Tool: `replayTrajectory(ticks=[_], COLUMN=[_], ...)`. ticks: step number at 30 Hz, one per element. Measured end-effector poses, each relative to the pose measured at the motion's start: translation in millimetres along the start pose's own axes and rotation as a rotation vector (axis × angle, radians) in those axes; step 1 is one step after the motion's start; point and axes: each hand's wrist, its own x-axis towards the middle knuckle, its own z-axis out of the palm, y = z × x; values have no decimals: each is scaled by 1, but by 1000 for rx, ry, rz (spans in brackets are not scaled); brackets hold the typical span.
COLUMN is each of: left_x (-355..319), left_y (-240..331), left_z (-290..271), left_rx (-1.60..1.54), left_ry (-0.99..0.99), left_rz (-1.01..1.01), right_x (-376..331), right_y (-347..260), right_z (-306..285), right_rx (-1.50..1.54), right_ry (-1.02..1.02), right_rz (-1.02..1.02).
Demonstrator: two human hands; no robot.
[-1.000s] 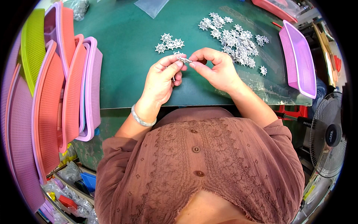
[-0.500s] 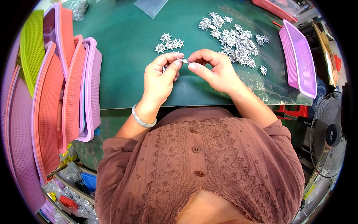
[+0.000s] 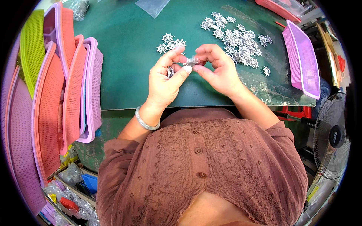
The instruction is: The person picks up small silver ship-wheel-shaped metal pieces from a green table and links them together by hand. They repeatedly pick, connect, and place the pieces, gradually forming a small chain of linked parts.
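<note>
Between my two hands, above the near part of the green table, is a small silver ship's-wheel charm [image 3: 191, 61], blurred by motion. My left hand [image 3: 166, 77] pinches it with the thumb, and more silver charms [image 3: 170, 71] are tucked in its curled fingers. From the other side, the thumb and fingertips of my right hand [image 3: 219, 71] close on the same charm. Just beyond the left fingers lies a small group of ship's-wheel charms [image 3: 168, 38]. A bigger heap of charms [image 3: 241, 45] spreads beyond my right hand, with one single charm [image 3: 266, 71] at its near right.
A purple plastic basket [image 3: 301, 60] stands at the table's right edge. Stacked pink, purple and green baskets [image 3: 49, 101] crowd the left side. Clear plastic bags [image 3: 152, 6] lie at the far edge. A fan [image 3: 333, 135] stands at the right, below table height.
The held charm has moved slightly right and is now blurred. My left hand has shifted a little right, its index finger raised off the charm. Both piles stay as they were.
</note>
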Motion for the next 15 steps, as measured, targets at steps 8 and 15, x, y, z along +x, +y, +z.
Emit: replayTrajectory(ticks=[8, 15], left_x=[0, -1], left_y=[-5, -5], left_z=[-3, -6], left_rx=[94, -38], left_ry=[-15, 15], left_rz=[86, -31], right_x=[-2, -1], right_y=[-10, -12], right_z=[0, 0], right_rx=[-86, -123], right_ry=[10, -67], right_rz=[-44, -64])
